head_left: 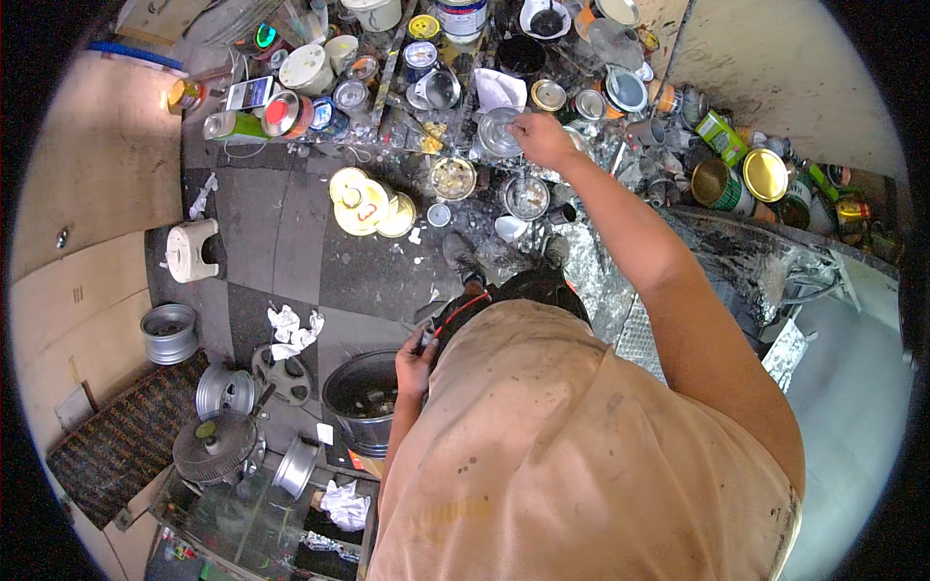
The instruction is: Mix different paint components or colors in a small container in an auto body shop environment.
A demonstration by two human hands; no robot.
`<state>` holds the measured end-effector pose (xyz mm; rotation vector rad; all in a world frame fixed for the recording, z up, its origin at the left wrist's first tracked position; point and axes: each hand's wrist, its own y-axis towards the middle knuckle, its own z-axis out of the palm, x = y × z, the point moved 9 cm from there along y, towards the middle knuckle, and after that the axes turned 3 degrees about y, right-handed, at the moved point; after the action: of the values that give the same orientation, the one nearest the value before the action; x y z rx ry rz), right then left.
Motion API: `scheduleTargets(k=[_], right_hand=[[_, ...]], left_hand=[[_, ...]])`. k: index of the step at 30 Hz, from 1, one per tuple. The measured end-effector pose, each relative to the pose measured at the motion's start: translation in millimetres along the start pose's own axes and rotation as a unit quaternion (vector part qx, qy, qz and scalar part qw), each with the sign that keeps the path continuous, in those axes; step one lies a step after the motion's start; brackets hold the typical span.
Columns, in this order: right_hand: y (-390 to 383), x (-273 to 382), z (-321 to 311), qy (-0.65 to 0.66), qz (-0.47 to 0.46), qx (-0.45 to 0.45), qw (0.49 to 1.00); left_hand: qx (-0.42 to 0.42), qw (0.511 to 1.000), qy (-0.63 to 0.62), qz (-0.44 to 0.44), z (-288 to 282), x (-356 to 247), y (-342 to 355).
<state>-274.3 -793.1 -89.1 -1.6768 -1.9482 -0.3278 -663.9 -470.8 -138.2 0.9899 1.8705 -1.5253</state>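
My right hand (542, 141) reaches out over the cluttered bench, its fingers closed at the rim of a clear, round plastic cup (498, 134). Crumpled white paper (500, 90) lies just beyond the cup, and an open tin (548, 95) stands to the right of it. Down by my hip, my left hand (416, 360) is curled around a small dark object that I cannot make out. A red strip runs close by those fingers. Below the bench edge, a tin with a messy top (452, 178) and a round container with a grey, smeared inside (526, 197) stand near my feet.
Paint tins, tubs and lids crowd the bench, with a white-and-blue can (461, 19) at the back. Stacked yellowish tins (360, 202) stand on the floor. A white stool (192, 250), wheel rims (169, 334), a black bucket (360, 397) and a fan (218, 447) are at the left.
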Motion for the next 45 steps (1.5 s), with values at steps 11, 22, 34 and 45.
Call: scheduleTargets(k=[11, 22, 34, 45], right_hand=[[-1.5, 1.3, -1.2, 0.028, -0.012, 0.001, 1.0], [-3.7, 12.0, -16.1, 0.02, -0.038, -0.062, 0.997], [-6.0, 8.1, -19.5, -0.016, -0.02, -0.006, 1.0], [2.5, -4.5, -16.0, -0.045, -0.005, 0.043, 0.998]], left_hand=[[-0.001, 1.0, -0.002, -0.004, 0.3, 10.3, 3.2], [0.006, 1.0, -0.012, -0.016, 2.8, 12.3, 2.6], [0.008, 0.999, 0.015, -0.029, 3.6, -14.3, -0.3], [0.005, 0.999, -0.031, -0.036, 6.7, 2.8, 2.4]])
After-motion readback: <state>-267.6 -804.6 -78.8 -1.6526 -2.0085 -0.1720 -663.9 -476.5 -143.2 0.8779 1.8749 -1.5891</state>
